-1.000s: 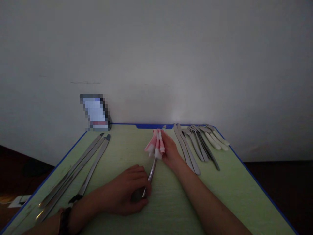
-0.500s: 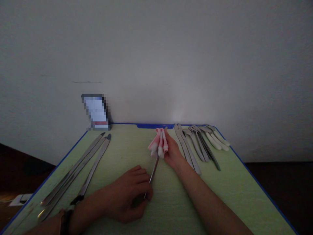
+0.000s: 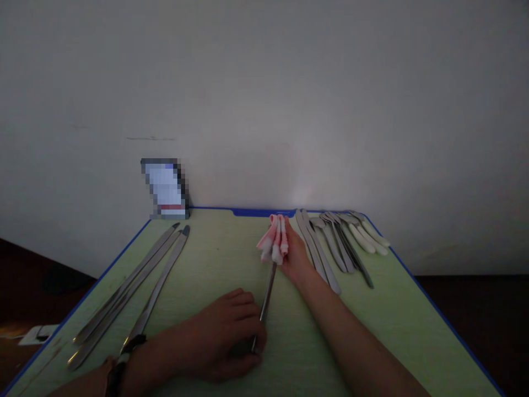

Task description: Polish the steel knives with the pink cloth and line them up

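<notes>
My left hand [image 3: 231, 333] is closed on the near end of a slim metal table knife [image 3: 268, 292], seen nearly edge-on above the table. A folded pink and white cloth [image 3: 276, 240] is pinched in my right hand [image 3: 295, 251] around the knife's far part. The cloth and fingers hide that end of the blade. To the left of my left forearm lie three table knives [image 3: 159, 281], slanting away from me. Just right of my right hand, two more knives [image 3: 316, 245] lie side by side.
Several spoons and other cutlery [image 3: 330, 237], some with white handles [image 3: 363, 240], spread along the far right. A phone with a blurred screen [image 3: 167, 187] leans against the wall [image 3: 264, 110] at the far left. The green table [image 3: 223, 253] has a blue edge.
Both hands have shifted slightly right with the knife, my left hand also coming a little nearer. The cloth sits a bit farther up the knife, baring more of the shaft.
</notes>
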